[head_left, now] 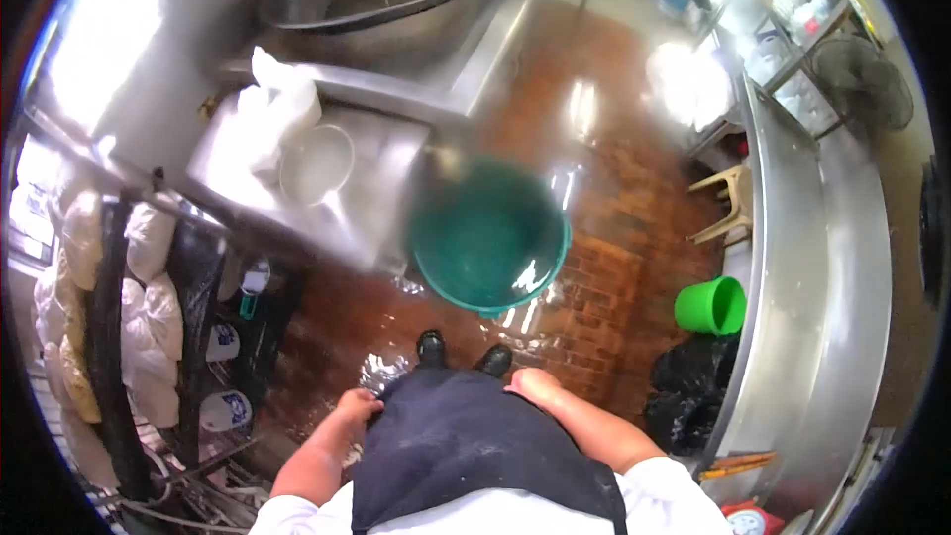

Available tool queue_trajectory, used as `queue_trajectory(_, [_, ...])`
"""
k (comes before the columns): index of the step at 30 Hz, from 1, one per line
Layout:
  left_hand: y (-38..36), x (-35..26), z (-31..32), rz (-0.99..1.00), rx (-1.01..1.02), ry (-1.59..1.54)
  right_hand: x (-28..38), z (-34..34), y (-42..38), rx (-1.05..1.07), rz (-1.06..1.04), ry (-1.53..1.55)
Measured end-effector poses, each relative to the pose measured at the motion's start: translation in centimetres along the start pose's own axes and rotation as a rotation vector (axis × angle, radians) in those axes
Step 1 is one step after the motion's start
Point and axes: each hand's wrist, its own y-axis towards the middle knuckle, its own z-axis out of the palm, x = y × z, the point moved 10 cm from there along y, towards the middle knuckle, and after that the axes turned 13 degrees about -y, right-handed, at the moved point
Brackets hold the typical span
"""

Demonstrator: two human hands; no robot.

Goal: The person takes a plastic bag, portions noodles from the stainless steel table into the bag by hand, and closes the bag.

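Observation:
Low in the head view is a dark apron over white clothing. At its left edge, my left hand has its fingers closed on the cloth. My right hand is closed at the apron's upper right edge, its fingertips against the cloth and partly hidden. Beyond my dark shoes, a large green tub stands on the wet brick floor, apart from both hands. Its inside is dim and blurred.
A round pan and white bags sit on the steel surface at left, below a big metal wok. Bagged goods fill a left rack. At right are a steel counter, bright green bucket, black bags and a stool.

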Motion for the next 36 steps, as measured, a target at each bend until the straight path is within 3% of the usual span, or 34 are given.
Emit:
queue_trajectory(2, [-0.6, -3.0, -1.3, 0.013, -0.011, -0.013, -1.9, -0.6, -0.1, -0.07, 0.213, 0.022])
queue_trajectory(4, [-0.5, -5.1, -2.1, 0.007, -0.047, 0.002, -3.2, -1.4, -0.7, 0.001, 0.288, 0.106])
queue_trajectory(5, [-0.3, -6.5, -2.3, 0.105, -0.069, 0.003, -4.1, -1.3, -1.1, -0.001, 0.322, 0.163])
queue_trajectory(7, [-0.1, -7.0, -2.1, -0.033, -0.027, -0.069, -6.6, 1.8, -1.1, 0.148, 0.388, 0.202])
queue_trajectory(8, [1.5, -6.3, -1.5, -0.004, 0.024, -0.16, -6.8, 2.2, -1.9, 0.15, 0.396, 0.206])
queue_trajectory(10, [2.7, -6.1, -1.2, 0.003, 0.056, -0.088, -5.1, 7.1, -4.6, 0.554, 0.403, 0.636])
queue_trajectory(11, [2.4, -7.0, -1.1, 0.012, 0.077, -0.02, -5.6, 7.4, -4.9, 0.549, 0.414, 0.642])
queue_trajectory(13, [2.7, -7.8, -0.6, 0.002, 0.134, -0.004, -7.1, 2.6, -3.6, 0.112, 0.291, 0.154])
queue_trajectory(14, [2.9, -8.0, 0.1, -0.015, 0.179, 0.011, -6.9, 1.3, -3.9, 0.015, 0.258, 0.072])
queue_trajectory(15, [4.1, -7.6, 0.5, -0.015, 0.2, 0.016, -7.3, 1.3, -4.5, 0.019, 0.279, 0.076])
queue_trajectory(17, [7.0, -7.4, 1.3, 0.071, 0.27, 0.332, -6.9, -3.8, -7.3, -0.172, 0.498, 0.043])
queue_trajectory(18, [7.2, -7.1, 1.3, -0.051, 0.267, 0.245, -7.4, -4.4, -8.0, -0.211, 0.553, 0.101])
queue_trajectory(19, [6.1, -9.4, 0.9, 0.032, 0.196, 0.19, -8.4, -4.0, -8.3, -0.211, 0.565, 0.107])
queue_trajectory(21, [3.5, -13.2, 0.9, -0.01, 0.156, 0.042, -11.2, -3.6, -8.1, -0.347, 0.582, 0.363])
queue_trajectory(23, [2.0, -15.0, 1.1, -0.048, 0.114, -0.017, -13.6, -2.6, -7.5, -0.261, 0.605, 0.53])
queue_trajectory(26, [2.2, -15.0, 3.1, -0.093, 0.013, -0.096, -15.9, -1.8, -6.0, -0.025, 0.436, 1.133])
queue_trajectory(27, [2.3, -14.2, 2.9, -0.098, -0.041, -0.083, -18.2, -2.6, -5.5, -0.046, 0.399, 1.136])
queue_trajectory(29, [4.9, -12.0, 7.4, 0.473, 0.268, 0.581, -21.7, -6.0, -5.4, -0.095, 0.367, 0.918])
queue_trajectory(30, [5.5, -11.2, 8.6, 0.247, 0.139, 0.662, -22.5, -8.5, -5.9, -0.126, 0.314, 0.812])
queue_trajectory(31, [3.2, -12.8, 10.4, 0.022, 0.09, 0.495, -24.4, -9.8, -5.4, -0.233, 0.257, 0.638])
queue_trajectory(33, [-3.3, -23.9, 15.4, 0.227, -0.049, 0.514, -25.6, -14.2, -6.3, -0.311, 0.314, 0.436])
queue_trajectory(35, [-3.3, -27.0, 20.0, 0.418, 0.039, 0.306, -26.5, -15.0, -5.7, -0.278, 0.281, 0.512])
queue_trajectory(36, [-3.6, -28.1, 22.2, 0.384, 0.122, 0.233, -26.7, -15.6, -4.9, -0.26, 0.26, 0.612])
